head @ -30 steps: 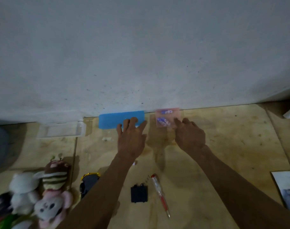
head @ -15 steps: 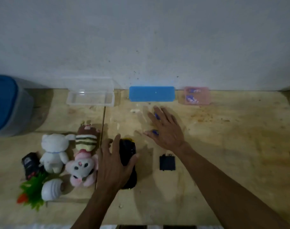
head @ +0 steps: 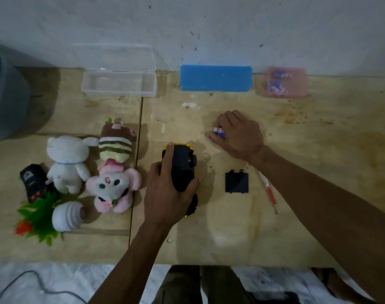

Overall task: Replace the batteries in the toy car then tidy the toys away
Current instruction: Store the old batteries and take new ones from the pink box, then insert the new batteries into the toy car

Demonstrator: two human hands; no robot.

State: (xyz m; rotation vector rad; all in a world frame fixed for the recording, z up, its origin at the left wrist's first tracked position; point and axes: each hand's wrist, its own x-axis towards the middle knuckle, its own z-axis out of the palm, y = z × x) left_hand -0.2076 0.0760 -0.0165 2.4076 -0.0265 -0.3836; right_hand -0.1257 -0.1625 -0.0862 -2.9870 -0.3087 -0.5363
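Note:
The toy car (head: pixel 184 170), black underside up with yellow edges, lies in the middle of the wooden table. My left hand (head: pixel 167 194) grips it from the near side. My right hand (head: pixel 237 137) is further back and to the right, fingers curled round a blue and white battery (head: pixel 219 131) on the table. The car's black battery cover (head: pixel 236 182) lies loose between my arms. A red-handled screwdriver (head: pixel 269 191) lies beside it, partly under my right forearm. A pink box (head: pixel 284 82) holding batteries sits by the wall.
A blue box (head: pixel 215 78) and an open clear plastic case (head: pixel 119 82) stand along the wall. Plush toys (head: pixel 112 163), a black remote (head: pixel 32 181), a green plastic plant (head: pixel 37 218) lie at the left. A grey bin (head: pixel 5 97) with a blue lid stands far left.
My left hand has closed round the toy car, which it only rested on before. My right hand has curled its fingers round a battery on the table. The view moved closer.

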